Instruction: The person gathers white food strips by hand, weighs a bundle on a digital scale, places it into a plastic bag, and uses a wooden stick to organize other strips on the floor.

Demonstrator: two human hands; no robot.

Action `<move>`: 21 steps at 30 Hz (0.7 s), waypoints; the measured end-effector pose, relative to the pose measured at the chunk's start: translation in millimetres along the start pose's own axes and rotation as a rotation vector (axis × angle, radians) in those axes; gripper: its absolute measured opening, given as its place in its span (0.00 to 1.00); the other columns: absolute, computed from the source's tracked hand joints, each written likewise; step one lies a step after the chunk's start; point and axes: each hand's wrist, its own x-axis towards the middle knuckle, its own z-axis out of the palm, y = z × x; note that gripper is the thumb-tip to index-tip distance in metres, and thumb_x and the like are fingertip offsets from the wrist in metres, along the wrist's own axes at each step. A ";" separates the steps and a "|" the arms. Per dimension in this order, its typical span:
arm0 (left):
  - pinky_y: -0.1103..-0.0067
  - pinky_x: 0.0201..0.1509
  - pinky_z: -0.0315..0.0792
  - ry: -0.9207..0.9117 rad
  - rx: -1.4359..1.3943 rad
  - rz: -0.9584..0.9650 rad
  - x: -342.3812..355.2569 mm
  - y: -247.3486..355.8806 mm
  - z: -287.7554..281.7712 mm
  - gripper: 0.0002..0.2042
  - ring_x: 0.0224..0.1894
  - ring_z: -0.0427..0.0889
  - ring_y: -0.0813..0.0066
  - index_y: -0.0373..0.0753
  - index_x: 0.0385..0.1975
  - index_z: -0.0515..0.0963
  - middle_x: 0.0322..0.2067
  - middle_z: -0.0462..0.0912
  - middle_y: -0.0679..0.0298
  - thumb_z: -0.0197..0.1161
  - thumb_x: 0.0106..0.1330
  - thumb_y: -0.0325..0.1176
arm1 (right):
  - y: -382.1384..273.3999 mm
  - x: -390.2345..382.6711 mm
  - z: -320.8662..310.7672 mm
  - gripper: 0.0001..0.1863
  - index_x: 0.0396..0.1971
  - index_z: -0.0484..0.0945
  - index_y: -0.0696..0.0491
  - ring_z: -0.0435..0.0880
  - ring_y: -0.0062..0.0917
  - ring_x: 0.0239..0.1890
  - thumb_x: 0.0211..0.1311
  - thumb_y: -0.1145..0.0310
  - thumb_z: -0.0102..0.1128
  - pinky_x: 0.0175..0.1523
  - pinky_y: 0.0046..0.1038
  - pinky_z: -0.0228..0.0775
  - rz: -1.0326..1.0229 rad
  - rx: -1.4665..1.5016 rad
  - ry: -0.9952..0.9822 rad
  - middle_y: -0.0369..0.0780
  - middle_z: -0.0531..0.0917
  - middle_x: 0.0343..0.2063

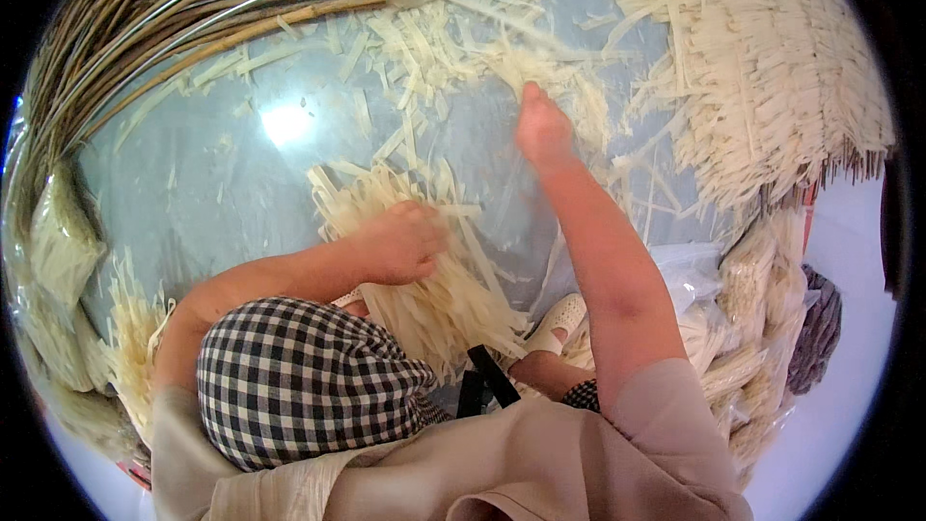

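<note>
My left hand (400,241) is blurred over a loose pile of pale, flat strips (453,323) in the lower middle; whether its fingers grip any is unclear. My right hand (543,125) is raised toward the upper middle, fingers closed on pale strips (521,58), which stretch up from it in a motion-blurred spray. Beneath lies a grey-blue surface (193,183) with scattered strips. My sandalled foot (555,328) shows below, beside the pile.
Curved brown rods (193,10) arc across the upper left. A woven mat of pale strips (762,58) covers the upper right. Bagged bundles line the left edge (63,241) and lower right (748,289). A dark purplish bundle (815,328) sits at far right.
</note>
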 end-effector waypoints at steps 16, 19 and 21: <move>0.64 0.71 0.44 0.146 -0.104 -0.009 -6.7 -6.6 31.3 0.22 0.67 0.61 0.64 0.45 0.59 0.72 0.62 0.70 0.66 0.45 0.69 0.45 | -80.6 104.3 26.7 0.15 0.44 0.75 0.56 0.81 0.44 0.47 0.66 0.68 0.40 0.50 0.43 0.73 0.005 0.141 -0.132 0.51 0.81 0.43; 0.65 0.72 0.43 0.046 -0.057 0.005 -6.7 -5.4 21.4 0.23 0.68 0.58 0.64 0.45 0.61 0.71 0.64 0.67 0.68 0.46 0.69 0.46 | -13.4 110.9 -3.4 0.14 0.44 0.71 0.54 0.82 0.45 0.43 0.67 0.64 0.40 0.45 0.43 0.74 0.197 -0.040 -0.043 0.51 0.82 0.40; 0.65 0.72 0.43 0.053 -0.124 -0.014 -7.2 -5.4 22.5 0.24 0.68 0.58 0.63 0.43 0.60 0.71 0.64 0.68 0.67 0.45 0.69 0.46 | -37.0 92.9 -26.6 0.13 0.44 0.70 0.54 0.83 0.45 0.40 0.68 0.63 0.40 0.42 0.43 0.75 0.209 -0.002 -0.069 0.50 0.82 0.38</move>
